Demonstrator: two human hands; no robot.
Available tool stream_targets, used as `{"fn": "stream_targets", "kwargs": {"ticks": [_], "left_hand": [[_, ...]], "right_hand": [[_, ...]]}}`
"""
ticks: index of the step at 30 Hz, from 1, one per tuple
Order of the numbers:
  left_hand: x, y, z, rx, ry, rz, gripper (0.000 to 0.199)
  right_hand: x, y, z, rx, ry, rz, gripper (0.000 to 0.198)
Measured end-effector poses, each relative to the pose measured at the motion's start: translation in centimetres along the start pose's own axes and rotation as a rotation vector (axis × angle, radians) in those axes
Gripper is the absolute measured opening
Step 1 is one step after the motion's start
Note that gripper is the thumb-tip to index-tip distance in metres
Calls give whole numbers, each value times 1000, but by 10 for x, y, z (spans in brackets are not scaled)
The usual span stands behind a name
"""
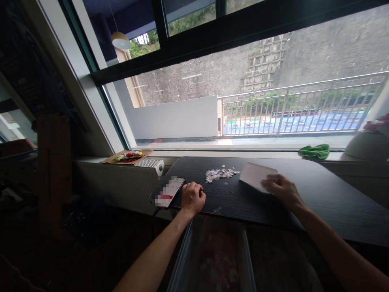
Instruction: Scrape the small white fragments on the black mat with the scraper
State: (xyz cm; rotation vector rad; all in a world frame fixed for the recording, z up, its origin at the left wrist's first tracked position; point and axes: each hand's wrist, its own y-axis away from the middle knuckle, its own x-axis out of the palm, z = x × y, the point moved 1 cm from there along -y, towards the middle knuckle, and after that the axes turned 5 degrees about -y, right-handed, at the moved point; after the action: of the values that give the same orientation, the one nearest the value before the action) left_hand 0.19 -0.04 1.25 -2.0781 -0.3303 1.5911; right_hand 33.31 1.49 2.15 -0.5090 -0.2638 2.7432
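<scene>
My right hand [281, 187] grips the near right end of a flat white sheet of paper or card [253, 175], tilted over the black table. The hand and the sheet's near end are smeared by motion. Just left of the sheet lies a loose pile of small white paper scraps [221, 173], with a few stray pieces around it. My left hand [193, 197] rests as a loose fist at the table's front edge; nothing shows in it. Beside it, on the left, a phone [170, 190] with a lit, partly blurred-out screen lies at the table's corner.
Below the front edge of the black table [322, 198] stands a clear plastic bin [249, 259] with indistinct contents. A green cloth [314, 151] lies on the window sill. Left are a radiator [121, 182], a cardboard piece [112, 158] with colourful items, and a tall brown box [53, 170].
</scene>
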Motion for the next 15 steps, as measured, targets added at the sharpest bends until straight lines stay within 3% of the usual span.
{"fn": "stream_targets", "kwargs": {"ticks": [3,9,15], "left_hand": [[0,0,0,-2,-2,5,11],[1,0,0,-1,-2,13,11],[-1,-1,-1,-7,1,26,11]], "right_hand": [[20,-6,5,24,30,-90,23],[61,0,14,-38,39,-35,25],[68,16,22,-78,31,37,20]]}}
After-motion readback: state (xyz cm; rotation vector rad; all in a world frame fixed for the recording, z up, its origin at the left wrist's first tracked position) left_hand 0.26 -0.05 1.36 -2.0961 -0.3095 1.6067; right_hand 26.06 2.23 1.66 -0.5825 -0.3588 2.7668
